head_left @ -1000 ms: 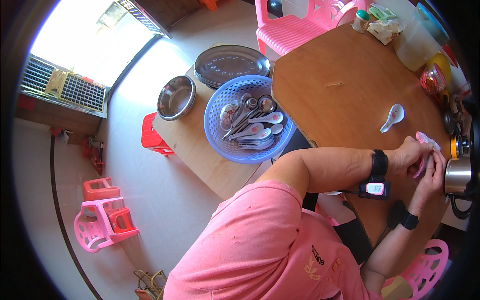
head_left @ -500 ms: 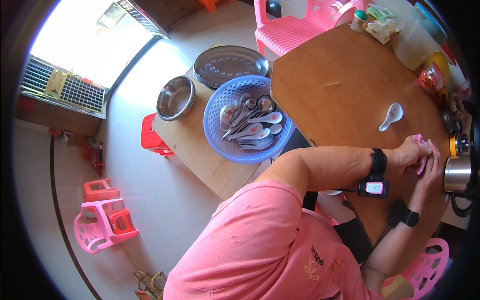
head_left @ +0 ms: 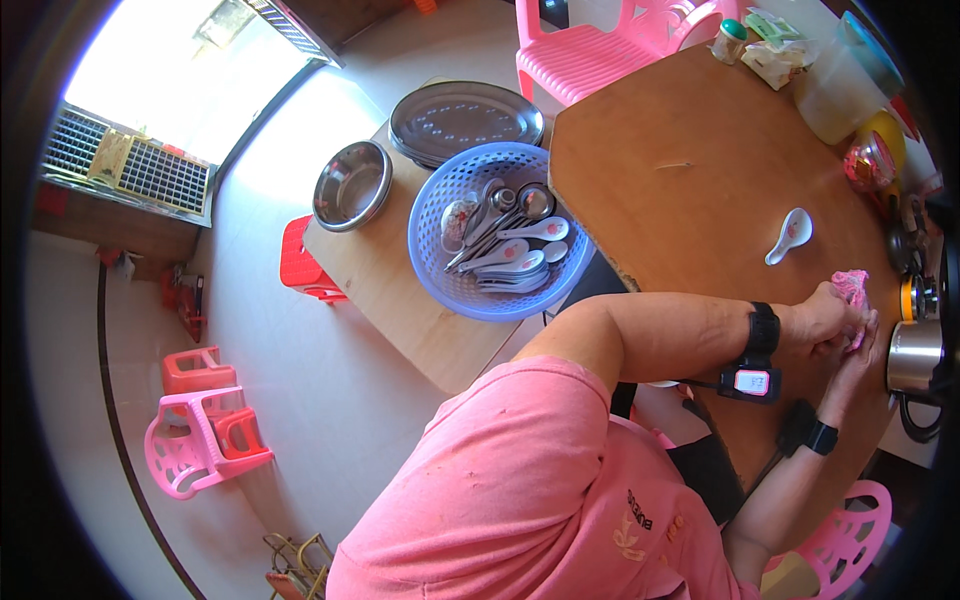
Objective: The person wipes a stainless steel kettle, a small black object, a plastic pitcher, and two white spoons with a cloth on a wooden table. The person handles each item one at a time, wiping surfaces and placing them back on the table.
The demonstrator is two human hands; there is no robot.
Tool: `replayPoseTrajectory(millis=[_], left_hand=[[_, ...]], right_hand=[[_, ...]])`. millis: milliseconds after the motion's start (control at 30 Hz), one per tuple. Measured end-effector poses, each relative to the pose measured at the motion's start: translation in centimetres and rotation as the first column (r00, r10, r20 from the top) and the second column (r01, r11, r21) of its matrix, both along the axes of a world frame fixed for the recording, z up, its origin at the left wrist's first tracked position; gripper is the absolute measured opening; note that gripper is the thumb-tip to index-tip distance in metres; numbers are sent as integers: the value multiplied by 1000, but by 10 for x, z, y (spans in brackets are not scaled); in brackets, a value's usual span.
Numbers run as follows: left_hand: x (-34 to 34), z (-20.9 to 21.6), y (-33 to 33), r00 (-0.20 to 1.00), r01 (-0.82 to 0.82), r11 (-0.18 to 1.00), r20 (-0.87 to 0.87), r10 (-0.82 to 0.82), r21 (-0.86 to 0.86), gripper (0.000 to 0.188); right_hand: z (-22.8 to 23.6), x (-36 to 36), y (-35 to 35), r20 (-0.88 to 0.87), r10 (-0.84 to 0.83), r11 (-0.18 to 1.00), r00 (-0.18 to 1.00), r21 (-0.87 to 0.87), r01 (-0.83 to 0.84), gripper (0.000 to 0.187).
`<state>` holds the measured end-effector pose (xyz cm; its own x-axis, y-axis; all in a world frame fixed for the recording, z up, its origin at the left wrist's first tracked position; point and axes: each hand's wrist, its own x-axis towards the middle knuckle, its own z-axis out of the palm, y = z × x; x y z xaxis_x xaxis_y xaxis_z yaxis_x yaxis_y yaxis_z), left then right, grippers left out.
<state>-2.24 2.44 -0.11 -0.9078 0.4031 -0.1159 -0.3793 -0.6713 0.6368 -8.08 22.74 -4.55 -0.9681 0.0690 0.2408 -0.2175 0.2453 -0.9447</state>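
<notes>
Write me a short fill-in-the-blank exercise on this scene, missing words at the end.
The cloth at the left hand and right hand is coloured ____.
The spoon lying alone on the brown table is mostly ____.
In the picture, the steel bowl stands to the ____ of the round basket.
Missing words: pink; white; left.

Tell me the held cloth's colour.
The cloth is pink, showing best in the head view.
</notes>
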Motion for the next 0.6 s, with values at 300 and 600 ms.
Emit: replayPoseTrajectory(millis=[300, 600], left_hand=[[-5, 0, 0, 991, -132, 990, 4, 132, -44, 36], [-21, -13, 8, 969, -240, 971, 58, 239, 0, 31]], right_hand=[[40, 36, -49, -265, 136, 916, 955, 401, -20, 39], [40, 36, -43, -309, 220, 853, 925, 522, -28, 32]])
